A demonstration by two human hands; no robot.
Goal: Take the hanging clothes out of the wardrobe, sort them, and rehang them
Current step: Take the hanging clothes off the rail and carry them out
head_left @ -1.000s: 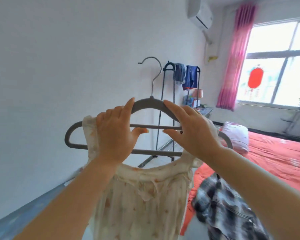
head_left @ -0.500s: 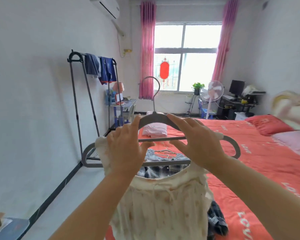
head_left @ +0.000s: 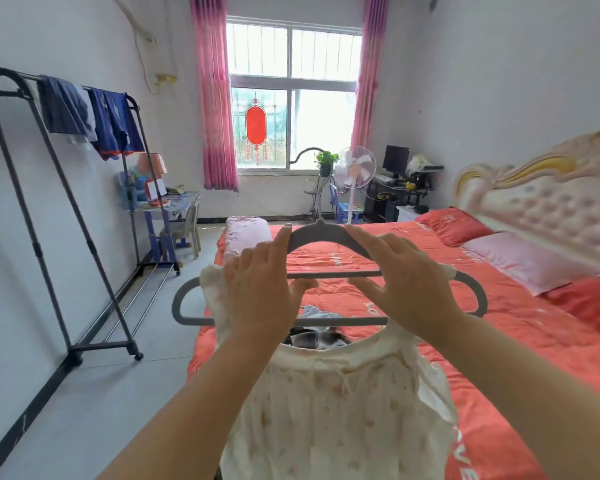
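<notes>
We kept our left hand (head_left: pixel 260 296) and right hand (head_left: pixel 409 289) clasped on the grey hanger (head_left: pixel 321 233), fingers over its shoulders and thumbs under the crossbar. The cream top (head_left: pixel 343 410) hung from it. Since half a second before, we had turned further over the bed (head_left: pixel 499 323), and the clothes rack (head_left: pixel 49 202) had slid leftward.

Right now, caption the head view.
Left hand and right hand hold a grey hanger bearing a cream dress by the bed.
</notes>
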